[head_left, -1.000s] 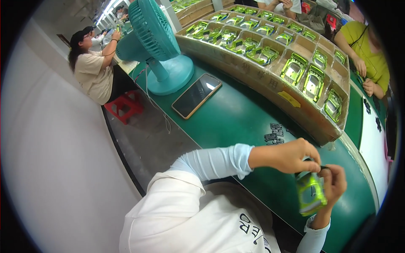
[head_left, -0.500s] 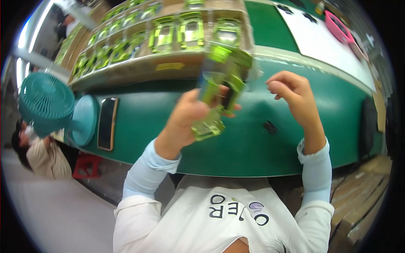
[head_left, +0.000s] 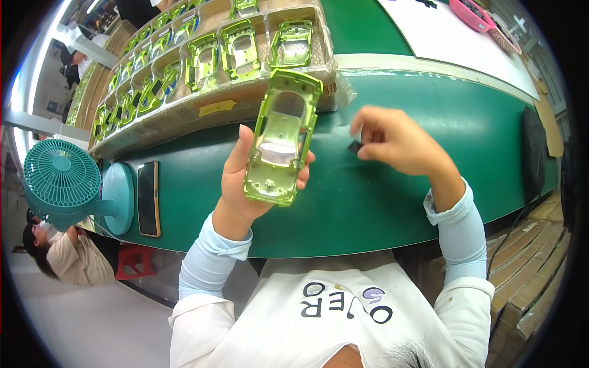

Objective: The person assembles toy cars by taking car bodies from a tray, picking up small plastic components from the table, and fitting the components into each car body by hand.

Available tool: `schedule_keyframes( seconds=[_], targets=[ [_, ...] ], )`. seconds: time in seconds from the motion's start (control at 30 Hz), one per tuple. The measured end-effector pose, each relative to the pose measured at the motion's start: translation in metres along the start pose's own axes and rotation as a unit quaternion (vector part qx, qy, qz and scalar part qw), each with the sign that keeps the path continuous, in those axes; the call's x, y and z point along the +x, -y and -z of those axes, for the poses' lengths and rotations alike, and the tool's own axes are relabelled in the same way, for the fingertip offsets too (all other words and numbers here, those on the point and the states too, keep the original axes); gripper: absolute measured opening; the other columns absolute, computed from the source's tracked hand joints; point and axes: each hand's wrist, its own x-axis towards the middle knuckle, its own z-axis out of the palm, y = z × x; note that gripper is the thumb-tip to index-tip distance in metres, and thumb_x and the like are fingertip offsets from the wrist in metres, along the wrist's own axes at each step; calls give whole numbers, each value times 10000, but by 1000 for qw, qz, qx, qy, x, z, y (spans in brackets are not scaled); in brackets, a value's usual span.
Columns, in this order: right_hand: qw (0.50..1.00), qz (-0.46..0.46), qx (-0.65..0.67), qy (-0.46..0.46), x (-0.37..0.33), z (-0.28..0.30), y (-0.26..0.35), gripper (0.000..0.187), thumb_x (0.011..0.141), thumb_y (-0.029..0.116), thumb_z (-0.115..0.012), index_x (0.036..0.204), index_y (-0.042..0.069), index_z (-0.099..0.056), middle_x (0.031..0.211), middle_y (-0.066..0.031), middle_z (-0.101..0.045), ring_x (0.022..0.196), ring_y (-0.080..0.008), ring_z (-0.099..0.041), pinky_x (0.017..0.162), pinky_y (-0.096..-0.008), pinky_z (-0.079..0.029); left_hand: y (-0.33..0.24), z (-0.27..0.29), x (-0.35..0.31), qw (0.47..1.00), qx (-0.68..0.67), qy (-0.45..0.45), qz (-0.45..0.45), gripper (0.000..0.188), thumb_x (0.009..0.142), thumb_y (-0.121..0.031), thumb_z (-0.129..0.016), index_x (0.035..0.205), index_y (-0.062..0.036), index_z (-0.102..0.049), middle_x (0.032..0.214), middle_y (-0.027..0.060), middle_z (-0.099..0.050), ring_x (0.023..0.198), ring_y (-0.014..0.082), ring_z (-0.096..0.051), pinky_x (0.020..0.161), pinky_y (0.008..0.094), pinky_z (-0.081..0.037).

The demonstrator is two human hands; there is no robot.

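A green plastic toy car shell (head_left: 283,132) is gripped in my left hand (head_left: 236,178), its hollow inside facing up and its length tilted slightly. The thumb lies along one side and the fingertips show at the other. To its right, my right hand (head_left: 399,141) is over the table, thumb and forefinger pinched on a small black part (head_left: 354,146). What exactly the black part is cannot be made out. Beyond both hands stands a cardboard box (head_left: 245,101) divided into compartments, many with similar green shells in them.
A teal fan (head_left: 64,181) and a phone (head_left: 148,199) are at the left of the green table (head_left: 343,221). Far right lie a white board (head_left: 454,49) and a pink basket (head_left: 471,15). A black object (head_left: 532,153) sits at the right edge. A person (head_left: 73,254) sits at far left.
My right hand has taken the small black part off the table and moved left. My left hand has turned the shell and lowered it slightly to the left.
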Motion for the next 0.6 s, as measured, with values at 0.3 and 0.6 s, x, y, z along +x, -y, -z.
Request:
schedule_keyframes(
  seconds=[0.3, 0.6],
  targets=[
    [856, 302, 396, -140, -2, 10, -4, 142, 729, -3, -582, 867, -16, -611, 803, -56, -563, 692, -106, -527, 604, -180, -392, 13, -10, 4, 975, -65, -23, 212, 603, 885, -466, -292, 1286, -16, -288, 905, 283, -552, 713, 319, -616, 589, 353, -525],
    [913, 152, 378, -8, -12, -5, 15, 150, 731, -35, -554, 874, -56, -590, 852, -78, -577, 784, -129, -580, 703, -237, -474, 23, -13, 4, 981, 14, -46, 187, 468, 899, -338, -345, 1253, -32, -336, 1021, 184, -529, 847, 327, -585, 655, 392, -529]
  ],
)
